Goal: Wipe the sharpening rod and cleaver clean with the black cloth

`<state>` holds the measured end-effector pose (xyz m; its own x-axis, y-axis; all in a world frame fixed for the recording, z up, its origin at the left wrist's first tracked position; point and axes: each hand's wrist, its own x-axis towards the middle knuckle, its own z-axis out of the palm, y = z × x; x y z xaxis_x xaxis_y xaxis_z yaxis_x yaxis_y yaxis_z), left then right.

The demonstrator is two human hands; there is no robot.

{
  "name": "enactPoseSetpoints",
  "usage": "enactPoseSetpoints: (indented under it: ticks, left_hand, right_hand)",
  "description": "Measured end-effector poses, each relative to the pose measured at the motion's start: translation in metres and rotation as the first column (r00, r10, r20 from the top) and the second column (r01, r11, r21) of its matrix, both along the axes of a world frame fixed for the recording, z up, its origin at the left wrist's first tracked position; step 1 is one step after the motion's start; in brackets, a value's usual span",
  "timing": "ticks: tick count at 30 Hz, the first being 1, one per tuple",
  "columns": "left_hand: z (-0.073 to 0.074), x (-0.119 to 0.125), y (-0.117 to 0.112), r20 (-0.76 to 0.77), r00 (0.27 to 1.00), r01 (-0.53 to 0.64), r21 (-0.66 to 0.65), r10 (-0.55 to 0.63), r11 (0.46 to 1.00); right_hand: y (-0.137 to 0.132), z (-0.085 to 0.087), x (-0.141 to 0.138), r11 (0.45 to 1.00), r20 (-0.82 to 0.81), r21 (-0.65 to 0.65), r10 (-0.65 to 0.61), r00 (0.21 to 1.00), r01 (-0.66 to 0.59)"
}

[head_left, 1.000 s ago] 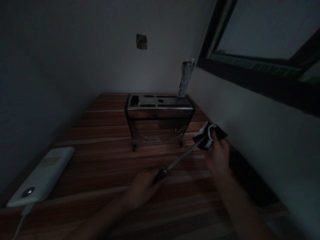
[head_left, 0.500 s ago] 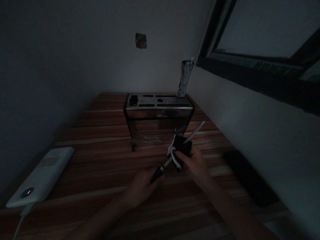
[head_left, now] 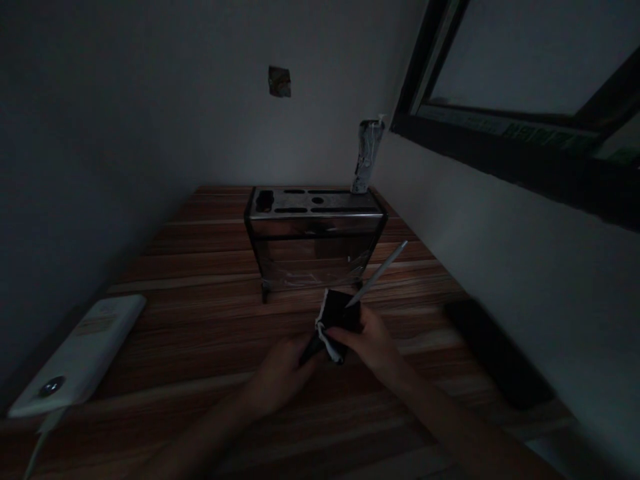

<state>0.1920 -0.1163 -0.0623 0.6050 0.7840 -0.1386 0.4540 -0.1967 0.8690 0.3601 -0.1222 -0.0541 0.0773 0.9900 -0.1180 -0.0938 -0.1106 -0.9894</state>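
My left hand point(head_left: 285, 373) is closed round the black handle of a sharpening steel point(head_left: 381, 270), a long thin metal rod pointing up to the right. A folded black cloth point(head_left: 341, 310) with a white edge is wrapped about the rod near the handle. My right hand point(head_left: 374, 340) pinches this cloth, thumb on top, fingers mostly hidden behind it. The rod's far half sticks out bare beyond the cloth. Just behind stands a knife block point(head_left: 320, 227) with a slotted metal top and clear front.
Scissors-like grey wrapped handle point(head_left: 367, 157) rises from the block's right end. A white power bank point(head_left: 83, 353) with a cable lies at left on the wood-grain table point(head_left: 200, 320). At right, a long black object point(head_left: 495, 350) lies by the wall, under a dark window frame point(head_left: 500, 147).
My right hand and the cloth have slid down the rod toward the handle, covering the metal collar. More of the rod shows beyond the cloth. My left hand has stayed nearly still.
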Motion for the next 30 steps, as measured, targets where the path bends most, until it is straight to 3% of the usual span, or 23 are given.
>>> enactPoseSetpoints:
  ticks: [11,21,30]
  left_hand:
    - [0.000,0.000,0.000,-0.005,1.000,0.000,-0.010,0.000,1.000]
    - [-0.001,0.001,0.001,0.002,1.000,0.005,-0.001,-0.005,1.000]
    - [0.000,0.002,0.001,-0.081,0.997,0.000,0.025,0.002,1.000]
  right_hand:
    - [0.000,0.000,0.003,0.999,-0.004,0.037,0.019,1.000,-0.019]
    - [0.006,0.006,0.013,0.997,-0.033,0.064,-0.037,0.999,0.039]
    - [0.015,0.012,0.030,0.970,-0.122,0.150,-0.171,0.978,0.189]
